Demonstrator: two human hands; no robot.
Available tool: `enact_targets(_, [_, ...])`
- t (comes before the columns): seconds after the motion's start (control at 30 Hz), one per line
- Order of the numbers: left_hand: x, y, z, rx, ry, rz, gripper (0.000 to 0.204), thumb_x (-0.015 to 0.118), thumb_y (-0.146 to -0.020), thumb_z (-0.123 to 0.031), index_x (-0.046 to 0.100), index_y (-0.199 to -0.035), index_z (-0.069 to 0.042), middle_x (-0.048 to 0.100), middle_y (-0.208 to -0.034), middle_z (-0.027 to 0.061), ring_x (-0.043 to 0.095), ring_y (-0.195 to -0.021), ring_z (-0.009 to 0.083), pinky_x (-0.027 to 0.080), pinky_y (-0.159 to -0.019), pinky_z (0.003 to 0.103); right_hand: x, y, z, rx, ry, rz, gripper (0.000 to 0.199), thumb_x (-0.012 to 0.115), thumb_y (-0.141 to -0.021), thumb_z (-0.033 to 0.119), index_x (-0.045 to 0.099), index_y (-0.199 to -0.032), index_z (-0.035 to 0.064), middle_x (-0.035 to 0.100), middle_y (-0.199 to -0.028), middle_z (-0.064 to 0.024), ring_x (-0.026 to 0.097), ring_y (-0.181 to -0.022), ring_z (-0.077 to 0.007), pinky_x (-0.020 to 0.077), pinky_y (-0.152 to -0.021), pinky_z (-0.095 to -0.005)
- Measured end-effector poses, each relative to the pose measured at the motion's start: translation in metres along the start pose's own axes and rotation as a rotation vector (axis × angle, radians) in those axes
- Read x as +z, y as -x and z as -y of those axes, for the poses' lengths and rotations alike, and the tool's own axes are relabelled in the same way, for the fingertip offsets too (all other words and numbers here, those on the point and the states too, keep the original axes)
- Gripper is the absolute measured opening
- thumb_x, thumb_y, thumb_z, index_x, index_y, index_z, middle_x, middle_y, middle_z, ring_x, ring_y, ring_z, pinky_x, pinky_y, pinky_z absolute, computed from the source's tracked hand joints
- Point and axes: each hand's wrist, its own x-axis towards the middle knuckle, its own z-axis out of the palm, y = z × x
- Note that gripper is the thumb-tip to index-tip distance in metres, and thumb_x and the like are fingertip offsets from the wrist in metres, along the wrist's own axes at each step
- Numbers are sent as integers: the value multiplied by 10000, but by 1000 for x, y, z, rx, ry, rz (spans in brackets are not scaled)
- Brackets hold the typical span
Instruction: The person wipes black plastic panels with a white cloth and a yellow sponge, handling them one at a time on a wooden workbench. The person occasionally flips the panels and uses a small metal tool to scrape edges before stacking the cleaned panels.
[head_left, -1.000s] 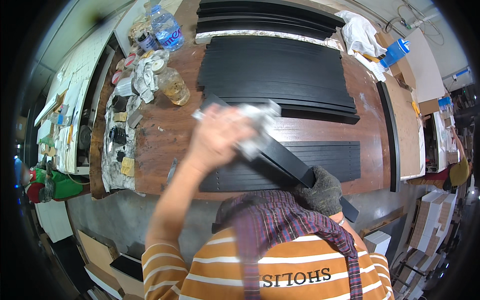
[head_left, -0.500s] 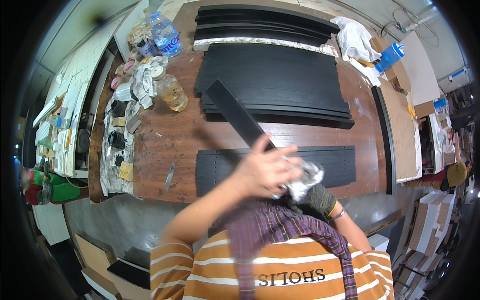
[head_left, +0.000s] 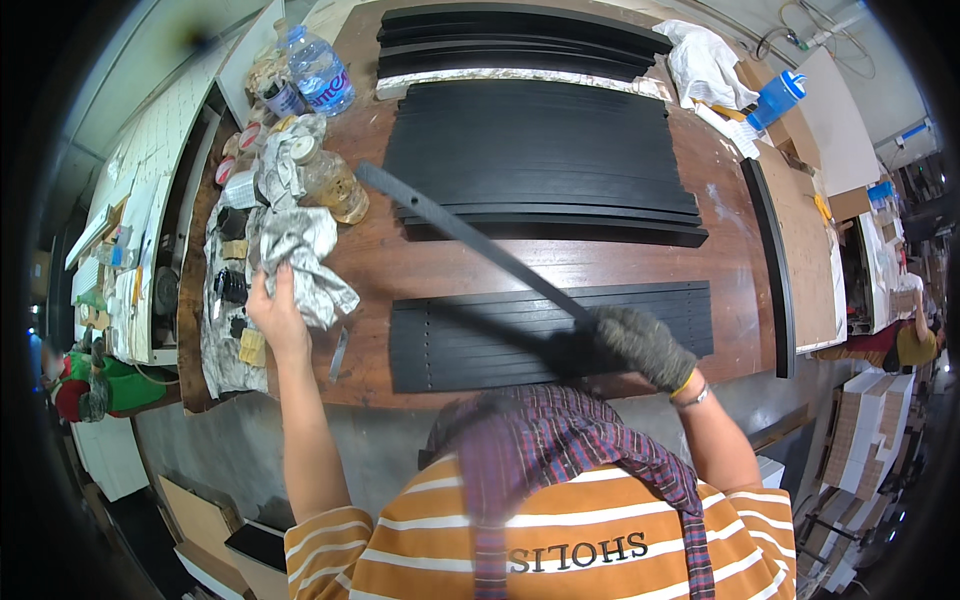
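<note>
Right hand [head_left: 640,345], in a dark knit glove, closed round the near end of a long black strip [head_left: 470,238]; the strip rises off the worktop and runs diagonally up and to the left, its far end over the bare wood near a small amber jar [head_left: 335,185]. Left hand [head_left: 275,305], bare, fingers folded onto a crumpled grey-white rag [head_left: 300,255], which lies at the left part of the worktop, touching the jar's side of the clutter. Worktop [head_left: 400,268]: reddish-brown wood, scuffed, with pale smears toward the right. Directly under the raised strip, a flat row of black strips [head_left: 480,345] laid side by side at the near edge. Beyond it, a larger stack of black strips [head_left: 540,150], edges fanned slightly; further back, a second dark stack [head_left: 520,40] at the far edge. A narrow black piece [head_left: 768,260] curves along the right edge. Left strip of the worktop: a stained cloth [head_left: 225,350] carrying small blocks and tins, too small to tell apart; a clear plastic water bottle [head_left: 320,72] at the far left corner. Far right corner: a white cloth [head_left: 705,65] and a blue bottle [head_left: 775,98]. Room: grey concrete floor [head_left: 220,450] at the near side, cardboard stacks [head_left: 865,430] at the right, white panels [head_left: 130,170] along the left.
</note>
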Motion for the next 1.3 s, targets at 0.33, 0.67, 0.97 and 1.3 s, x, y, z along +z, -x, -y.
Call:
enact_targets(0.33, [-40, 59, 12, -156, 122, -181, 130, 623, -1018, -88, 670, -1081, 15, 671, -1033, 30, 597, -906, 94, 481, -801, 266, 1, -58, -59, 507, 303, 181, 443, 822, -768, 294, 709, -1129, 62, 689, -1149, -164, 650, -1090, -364, 517, -947, -440])
enact_targets(0.67, [-20, 83, 18, -211, 146, -128, 179, 659, -1001, -91, 678, -1118, 43, 688, -1014, 30, 597, -880, 97, 489, -818, 271, 35, -64, -125, 524, 506, 255, 238, 697, -854, 209, 749, -1080, 158, 668, -1056, -94, 630, -1054, -310, 511, -901, -438])
enact_targets(0.97, [-2, 91, 1, -182, -35, -55, 182, 646, -987, -59, 671, -1122, 61, 691, -1009, 46, 593, -893, 99, 497, -808, 273, 29, -24, -108, 733, 56, 305, 407, 729, -879, 413, 749, -1082, 62, 668, -1143, -163, 637, -1080, -327, 504, -950, -432])
enact_targets(1.3, [63, 93, -35, -32, -56, 93, 489, 593, -976, 35, 499, -1455, 29, 625, -1310, 109, 588, -1159, 155, 466, -1020, 312, 39, -36, -124, 650, 249, 382, 476, 515, -1008, 484, 742, -990, 66, 726, -990, -172, 685, -942, -354, 508, -883, -454])
